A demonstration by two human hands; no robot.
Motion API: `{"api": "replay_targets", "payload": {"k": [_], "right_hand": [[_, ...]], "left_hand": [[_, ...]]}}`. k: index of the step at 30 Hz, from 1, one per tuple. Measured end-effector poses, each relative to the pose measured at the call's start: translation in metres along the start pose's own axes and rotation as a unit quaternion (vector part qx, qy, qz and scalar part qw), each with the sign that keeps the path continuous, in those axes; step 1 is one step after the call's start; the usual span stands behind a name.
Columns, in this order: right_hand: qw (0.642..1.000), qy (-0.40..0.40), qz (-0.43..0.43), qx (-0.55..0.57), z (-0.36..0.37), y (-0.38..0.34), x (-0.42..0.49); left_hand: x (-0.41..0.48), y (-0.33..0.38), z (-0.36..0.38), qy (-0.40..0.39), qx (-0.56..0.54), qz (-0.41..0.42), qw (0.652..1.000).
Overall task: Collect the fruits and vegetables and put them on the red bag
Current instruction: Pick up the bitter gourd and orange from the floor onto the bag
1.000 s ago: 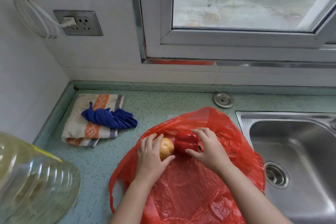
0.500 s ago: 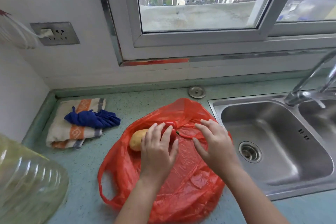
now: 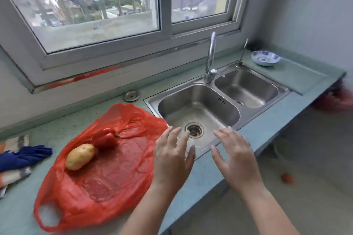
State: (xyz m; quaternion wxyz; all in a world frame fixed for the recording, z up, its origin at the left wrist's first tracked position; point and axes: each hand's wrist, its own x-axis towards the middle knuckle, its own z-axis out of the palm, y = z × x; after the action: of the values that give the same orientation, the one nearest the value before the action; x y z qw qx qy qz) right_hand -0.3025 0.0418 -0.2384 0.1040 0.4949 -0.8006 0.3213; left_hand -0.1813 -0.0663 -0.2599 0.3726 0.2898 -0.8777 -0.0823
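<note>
The red bag (image 3: 107,175) is thin, crinkled plastic with a glossy sheen. On it, the potato (image 3: 80,156) looks matt and faintly speckled, the red pepper (image 3: 105,139) smooth and shiny. Right of the bag, the sink (image 3: 219,105) is brushed steel and the tap (image 3: 210,59) polished metal. The countertop (image 3: 57,120) looks speckled, perhaps stone. Left of the bag lies soft cloth (image 3: 21,156).

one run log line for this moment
hands: left open, right open, both empty | potato, red pepper on red bag
</note>
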Motion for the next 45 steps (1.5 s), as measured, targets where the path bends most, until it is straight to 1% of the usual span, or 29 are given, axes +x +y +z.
{"api": "replay_targets", "payload": {"k": [5, 8, 11, 16, 23, 27, 32, 40, 45], "right_hand": [[0.994, 0.072, 0.076, -0.034, -0.049, 0.024, -0.056], [0.986, 0.107, 0.119, -0.040, -0.076, 0.037, -0.094], [0.977, 0.125, 0.161, -0.059, -0.104, 0.050, -0.134], [0.956, 0.153, 0.226, -0.104, -0.146, 0.069, -0.200], [0.929, 0.195, 0.278, -0.149, -0.189, 0.096, -0.256], [0.917, 0.202, 0.304, -0.161, -0.204, 0.117, -0.269], [0.904, 0.200, 0.336, -0.173, -0.217, 0.162, -0.272], [0.896, 0.171, 0.360, -0.198, -0.247, 0.265, -0.226], [0.891, 0.185, 0.358, -0.210, -0.271, 0.323, -0.198]], "left_hand": [[-0.017, 0.064, 0.005, -0.026, -0.053, 0.069, 0.996], [-0.033, 0.100, 0.009, -0.054, -0.081, 0.096, 0.991], [-0.054, 0.137, 0.012, -0.089, -0.100, 0.117, 0.984], [-0.088, 0.192, 0.019, -0.143, -0.138, 0.183, 0.963], [-0.113, 0.249, 0.032, -0.190, -0.157, 0.244, 0.938], [-0.111, 0.276, 0.053, -0.203, -0.167, 0.265, 0.927], [-0.098, 0.313, 0.092, -0.224, -0.191, 0.280, 0.914], [-0.048, 0.383, 0.191, -0.255, -0.219, 0.283, 0.898], [-0.017, 0.430, 0.245, -0.269, -0.236, 0.280, 0.891]]}}
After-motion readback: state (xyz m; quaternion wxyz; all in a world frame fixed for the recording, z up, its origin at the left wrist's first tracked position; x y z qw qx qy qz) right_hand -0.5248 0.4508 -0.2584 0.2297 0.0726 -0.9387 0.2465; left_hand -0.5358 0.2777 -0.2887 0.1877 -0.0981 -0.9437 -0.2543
